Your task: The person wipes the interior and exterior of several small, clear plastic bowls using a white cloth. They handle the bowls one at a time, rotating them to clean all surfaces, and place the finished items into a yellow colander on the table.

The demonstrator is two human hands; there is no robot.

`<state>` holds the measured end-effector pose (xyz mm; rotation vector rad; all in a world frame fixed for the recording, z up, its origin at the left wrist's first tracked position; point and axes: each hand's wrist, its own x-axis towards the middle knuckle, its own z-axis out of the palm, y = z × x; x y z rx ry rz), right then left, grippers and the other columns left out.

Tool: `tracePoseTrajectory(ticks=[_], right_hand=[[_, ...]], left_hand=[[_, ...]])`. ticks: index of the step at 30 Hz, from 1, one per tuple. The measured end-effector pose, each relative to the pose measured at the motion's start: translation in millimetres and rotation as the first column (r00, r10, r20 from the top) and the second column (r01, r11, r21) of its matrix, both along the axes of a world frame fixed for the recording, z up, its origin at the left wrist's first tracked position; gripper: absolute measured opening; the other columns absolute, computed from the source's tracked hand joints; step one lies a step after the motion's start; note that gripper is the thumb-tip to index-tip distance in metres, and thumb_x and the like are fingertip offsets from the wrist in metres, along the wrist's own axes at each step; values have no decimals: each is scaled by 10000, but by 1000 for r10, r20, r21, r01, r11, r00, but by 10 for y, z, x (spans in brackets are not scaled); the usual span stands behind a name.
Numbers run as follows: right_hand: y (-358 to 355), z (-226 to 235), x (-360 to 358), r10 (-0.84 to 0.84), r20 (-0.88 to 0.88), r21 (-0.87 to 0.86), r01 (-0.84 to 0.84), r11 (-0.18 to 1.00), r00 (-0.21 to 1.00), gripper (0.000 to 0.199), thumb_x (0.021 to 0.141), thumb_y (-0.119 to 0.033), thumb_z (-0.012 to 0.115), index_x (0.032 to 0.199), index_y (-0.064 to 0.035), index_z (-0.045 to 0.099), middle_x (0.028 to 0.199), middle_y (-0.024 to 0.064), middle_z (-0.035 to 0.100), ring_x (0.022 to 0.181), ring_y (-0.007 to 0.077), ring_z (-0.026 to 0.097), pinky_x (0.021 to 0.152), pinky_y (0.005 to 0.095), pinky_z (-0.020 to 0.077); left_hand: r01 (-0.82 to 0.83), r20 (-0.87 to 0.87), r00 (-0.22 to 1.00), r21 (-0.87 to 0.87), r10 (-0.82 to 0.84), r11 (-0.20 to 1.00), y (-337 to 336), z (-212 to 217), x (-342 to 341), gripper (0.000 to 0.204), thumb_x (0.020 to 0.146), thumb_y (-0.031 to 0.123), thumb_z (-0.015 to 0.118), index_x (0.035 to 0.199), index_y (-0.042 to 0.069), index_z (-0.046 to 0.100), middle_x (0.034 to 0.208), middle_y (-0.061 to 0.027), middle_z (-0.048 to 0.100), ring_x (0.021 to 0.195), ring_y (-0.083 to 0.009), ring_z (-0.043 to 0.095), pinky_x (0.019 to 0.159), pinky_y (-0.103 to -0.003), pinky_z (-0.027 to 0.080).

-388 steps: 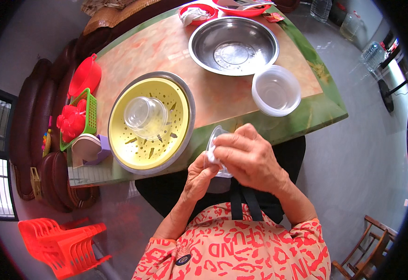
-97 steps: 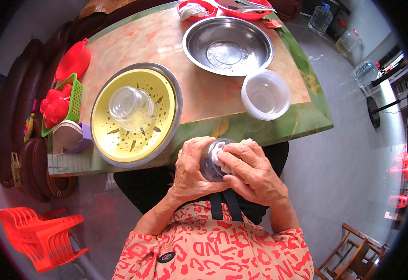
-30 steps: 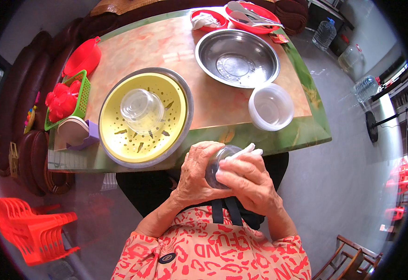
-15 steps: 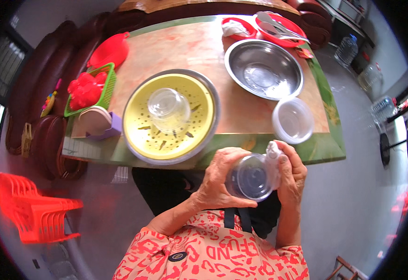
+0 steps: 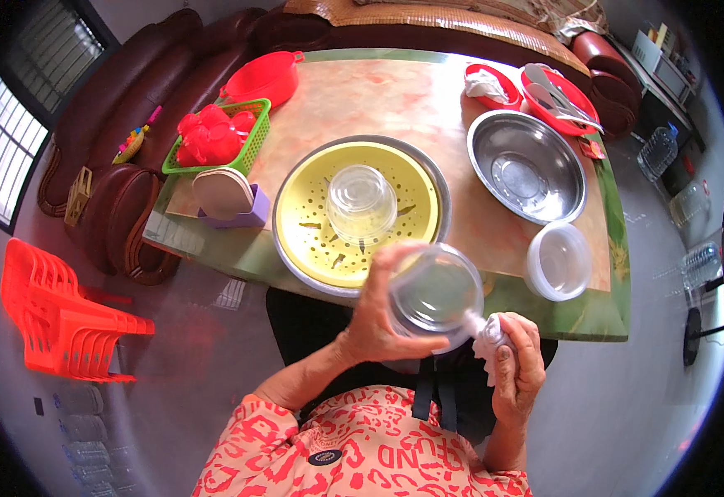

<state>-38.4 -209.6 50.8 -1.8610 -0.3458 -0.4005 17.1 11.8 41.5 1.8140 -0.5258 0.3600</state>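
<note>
Tilted in front of me is a clear plastic bowl [image 5: 438, 290], its rim between the thumb and fingers of my left hand [image 5: 376, 311]. My right hand [image 5: 517, 369] is closed round a crumpled white cloth [image 5: 489, 341], which is at the bowl's lower right edge. A yellow colander [image 5: 300, 211] sits inside a metal basin [image 5: 442, 199] just beyond my left hand. In the colander stands another clear plastic container [image 5: 362, 199]. To the right, near the table's front edge, is a translucent round tub [image 5: 559, 261].
An empty steel bowl [image 5: 527, 166] stands behind the tub. Farther back are a red basket [image 5: 494, 87] with white cloth and a red tray [image 5: 565, 108] of utensils. A green basket [image 5: 217, 137] of red cups and a purple holder [image 5: 242, 211] stand left. Red stools [image 5: 60, 315] are on the floor.
The bowl has moved up and tilted, nearer the colander. My right hand with the cloth has shifted down and away from the bowl's side. The whole view has turned slightly.
</note>
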Motion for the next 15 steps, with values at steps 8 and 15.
tracePoseTrajectory(ticks=[8, 15], right_hand=[[146, -156, 178, 32, -115, 69, -24, 997, 993, 281, 896, -13, 555, 1172, 16, 606, 1114, 164, 593, 1010, 256, 588, 894, 333, 458], [272, -277, 363, 62, -175, 71, -50, 996, 983, 286, 881, 3, 554, 1162, 9, 611, 1106, 167, 593, 1013, 266, 587, 892, 331, 458]], left_hand=[[-509, 148, 860, 210, 488, 835, 759, -20, 832, 1034, 571, 389, 906, 1375, 27, 367, 1306, -161, 468, 1231, -318, 426, 1056, -439, 331], [-431, -34, 892, 241, 451, 870, 896, -349, 1174, 1055, 592, 393, 902, 1404, 34, 332, 1329, -189, 445, 1269, -327, 419, 1074, -429, 350]])
